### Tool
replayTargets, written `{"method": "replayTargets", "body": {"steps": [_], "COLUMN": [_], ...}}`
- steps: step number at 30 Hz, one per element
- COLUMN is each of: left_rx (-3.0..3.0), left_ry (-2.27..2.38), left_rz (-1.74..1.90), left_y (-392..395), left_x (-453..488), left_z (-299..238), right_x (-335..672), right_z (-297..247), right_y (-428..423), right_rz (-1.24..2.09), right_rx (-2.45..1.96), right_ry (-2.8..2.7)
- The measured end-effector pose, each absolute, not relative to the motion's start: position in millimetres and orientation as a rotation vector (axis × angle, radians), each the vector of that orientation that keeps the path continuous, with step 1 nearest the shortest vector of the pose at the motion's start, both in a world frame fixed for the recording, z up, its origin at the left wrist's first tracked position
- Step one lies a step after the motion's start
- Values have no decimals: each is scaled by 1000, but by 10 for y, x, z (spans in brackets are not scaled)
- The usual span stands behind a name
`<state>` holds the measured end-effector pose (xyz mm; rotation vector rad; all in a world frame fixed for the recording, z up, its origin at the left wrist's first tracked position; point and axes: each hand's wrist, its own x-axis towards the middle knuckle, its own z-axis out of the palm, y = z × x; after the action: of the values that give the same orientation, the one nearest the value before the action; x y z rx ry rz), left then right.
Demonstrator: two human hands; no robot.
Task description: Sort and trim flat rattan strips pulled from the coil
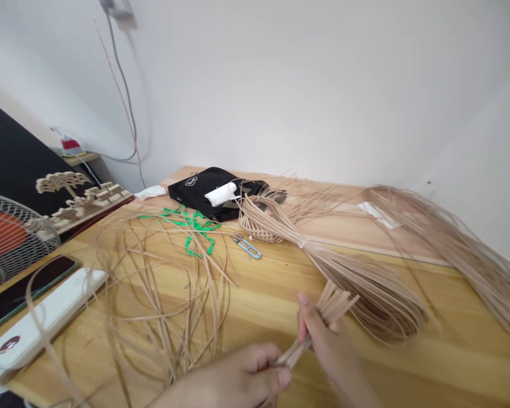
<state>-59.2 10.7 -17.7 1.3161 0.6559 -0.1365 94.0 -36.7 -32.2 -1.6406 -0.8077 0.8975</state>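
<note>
Toward the near edge of the wooden table point(433, 362), the left hand point(253, 371) is gripping a bundle of tan strips point(333, 302), and the right hand point(323, 334) is clasping it farther along. Loose strips point(166, 345) are sprawling toward the left edge. Farther back, a tied bunch point(357, 277) is lying right of blue snips point(250, 249); beyond, black cloth point(189, 195) is resting near the far edge.

No text reads clearly; the black fabric point(187, 195) bears a blurred white logo point(191, 181).

White wall point(306, 85), evenly lit; dark panel point(8, 153) at far left, wooden table point(459, 351) in front
</note>
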Motion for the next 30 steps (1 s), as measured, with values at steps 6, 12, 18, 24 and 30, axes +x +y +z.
{"method": "replayTargets", "body": {"steps": [6,12,18,24,30], "left_rx": [1063,879,969,987,950], "left_ry": [550,576,587,577,596], "left_rz": [-31,212,374,449,471], "left_y": [113,-15,6,-12,-23], "left_x": [-321,-311,-424,-516,-554], "left_z": [-178,-218,-257,-350,-282], "right_x": [897,844,782,677,565], "right_z": [-319,-295,-159,-47,-17], "right_y": [-416,-417,-464,-535,-570], "right_rz": [904,1055,901,707,596], "right_rx": [-1583,-1422,-1399,-1405,-1320], "right_ry": [-1019,-853,-757,-565,-510]}}
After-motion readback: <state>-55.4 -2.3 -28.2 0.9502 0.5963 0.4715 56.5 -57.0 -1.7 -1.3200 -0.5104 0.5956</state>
